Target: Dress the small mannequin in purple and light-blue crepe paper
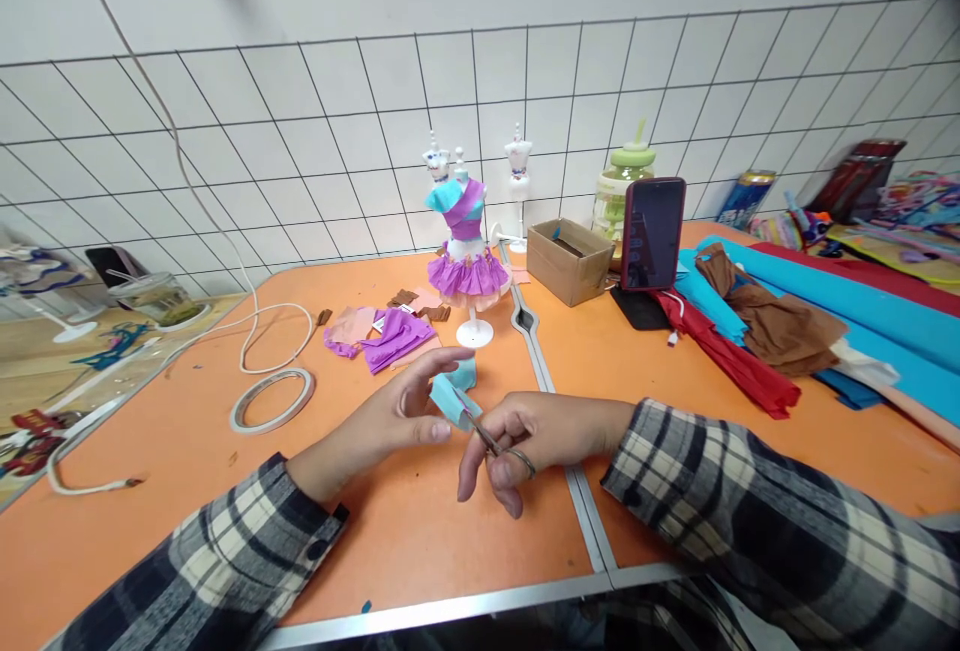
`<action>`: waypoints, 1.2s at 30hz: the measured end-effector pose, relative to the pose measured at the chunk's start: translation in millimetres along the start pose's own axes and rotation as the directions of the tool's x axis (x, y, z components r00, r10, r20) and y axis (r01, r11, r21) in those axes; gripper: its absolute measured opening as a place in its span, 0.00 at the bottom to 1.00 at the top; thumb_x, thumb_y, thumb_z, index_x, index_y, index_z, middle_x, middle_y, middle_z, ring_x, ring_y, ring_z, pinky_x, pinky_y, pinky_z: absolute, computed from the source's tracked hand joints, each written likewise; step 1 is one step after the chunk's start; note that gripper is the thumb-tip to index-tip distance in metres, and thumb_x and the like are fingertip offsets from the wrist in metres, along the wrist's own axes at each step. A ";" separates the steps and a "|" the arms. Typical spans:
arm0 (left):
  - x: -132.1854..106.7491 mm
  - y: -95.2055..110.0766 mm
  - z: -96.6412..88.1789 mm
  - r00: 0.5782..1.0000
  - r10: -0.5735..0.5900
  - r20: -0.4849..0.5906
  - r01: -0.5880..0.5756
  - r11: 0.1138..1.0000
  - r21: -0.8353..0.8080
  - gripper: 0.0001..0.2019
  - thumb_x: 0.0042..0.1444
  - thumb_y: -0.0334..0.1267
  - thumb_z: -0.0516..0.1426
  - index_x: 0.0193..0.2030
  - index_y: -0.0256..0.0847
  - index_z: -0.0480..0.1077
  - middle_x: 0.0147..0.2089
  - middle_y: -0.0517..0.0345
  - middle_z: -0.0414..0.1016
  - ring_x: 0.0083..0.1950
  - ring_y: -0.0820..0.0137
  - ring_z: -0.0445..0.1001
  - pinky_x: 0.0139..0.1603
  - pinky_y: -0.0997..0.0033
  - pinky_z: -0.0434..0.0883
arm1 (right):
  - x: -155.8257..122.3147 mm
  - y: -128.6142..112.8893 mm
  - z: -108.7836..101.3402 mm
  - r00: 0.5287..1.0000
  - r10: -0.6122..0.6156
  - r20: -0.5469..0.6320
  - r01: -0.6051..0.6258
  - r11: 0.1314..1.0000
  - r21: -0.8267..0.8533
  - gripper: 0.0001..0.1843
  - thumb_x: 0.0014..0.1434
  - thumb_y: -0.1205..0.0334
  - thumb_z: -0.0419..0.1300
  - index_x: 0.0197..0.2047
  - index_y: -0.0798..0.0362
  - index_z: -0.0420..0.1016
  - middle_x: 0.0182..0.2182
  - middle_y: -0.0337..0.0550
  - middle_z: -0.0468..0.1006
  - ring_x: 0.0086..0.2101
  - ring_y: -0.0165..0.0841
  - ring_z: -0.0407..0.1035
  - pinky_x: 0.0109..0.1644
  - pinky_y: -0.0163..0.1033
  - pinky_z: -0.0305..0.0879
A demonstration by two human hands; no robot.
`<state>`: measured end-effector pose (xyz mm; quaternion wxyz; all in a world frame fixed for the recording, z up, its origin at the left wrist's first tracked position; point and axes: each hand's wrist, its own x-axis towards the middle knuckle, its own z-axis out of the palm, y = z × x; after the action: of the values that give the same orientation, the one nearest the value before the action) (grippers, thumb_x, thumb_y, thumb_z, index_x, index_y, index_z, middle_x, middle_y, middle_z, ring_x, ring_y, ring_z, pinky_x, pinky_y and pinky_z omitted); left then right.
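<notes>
My right hand grips a small pair of scissors, its fingers around the ring handles. The blades point left, with their tips against a light blue strip of crepe paper. On the strip's other side is my left hand, thumb and index finger spread apart beside it. Whether a hidden finger touches the strip is unclear. Behind my hands stands a small white dress form wearing a blue and purple top and a ruffled purple skirt.
Purple and peach paper scraps lie left of the dress form, and a tape roll is nearer my left arm. At the back are a cardboard box and a phone on a stand. Coloured crepe paper covers the right side.
</notes>
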<state>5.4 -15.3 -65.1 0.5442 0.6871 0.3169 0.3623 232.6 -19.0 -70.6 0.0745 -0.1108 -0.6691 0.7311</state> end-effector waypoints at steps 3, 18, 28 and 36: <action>-1.6 -0.3 3.8 0.999 -0.025 0.033 0.028 0.995 -0.092 0.34 0.42 0.54 0.70 0.57 0.48 0.73 0.66 0.47 0.67 0.68 0.49 0.59 0.64 0.52 0.61 | 1.0 0.4 1.3 1.000 -0.011 -0.016 0.011 1.000 -0.019 0.26 0.59 0.44 0.63 0.49 0.59 0.77 0.26 0.39 0.77 0.33 0.30 0.71 0.44 0.36 0.62; -1.8 -9.9 10.3 0.977 -0.199 -0.069 0.180 0.959 -0.217 0.15 0.44 0.50 0.70 0.29 0.40 0.79 0.31 0.54 0.77 0.36 0.66 0.73 0.42 0.64 0.69 | 4.7 4.0 1.1 0.998 -0.029 -0.060 0.024 0.996 -0.088 0.31 0.56 0.38 0.62 0.49 0.58 0.75 0.33 0.43 0.78 0.36 0.31 0.70 0.46 0.38 0.62; -1.5 -3.3 14.5 0.982 -0.184 -0.041 0.174 0.967 -0.186 0.15 0.46 0.49 0.69 0.23 0.40 0.75 0.29 0.58 0.71 0.33 0.69 0.69 0.38 0.68 0.66 | 7.6 9.3 0.3 0.997 -0.042 -0.058 0.037 0.996 -0.085 0.30 0.58 0.41 0.63 0.51 0.58 0.75 0.35 0.43 0.77 0.37 0.30 0.70 0.46 0.37 0.63; -0.5 -9.9 8.9 0.986 -0.164 0.033 0.166 0.979 -0.117 0.16 0.45 0.51 0.69 0.25 0.39 0.75 0.27 0.58 0.72 0.31 0.70 0.69 0.35 0.70 0.64 | 5.2 7.8 1.3 0.995 -0.065 -0.070 0.059 0.994 -0.091 0.27 0.59 0.42 0.62 0.49 0.58 0.77 0.31 0.39 0.73 0.34 0.28 0.66 0.41 0.35 0.60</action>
<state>12.2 -18.3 -76.2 0.6162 0.6287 0.3443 0.3264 227.6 -19.7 -78.6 0.1166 -0.1197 -0.7010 0.6933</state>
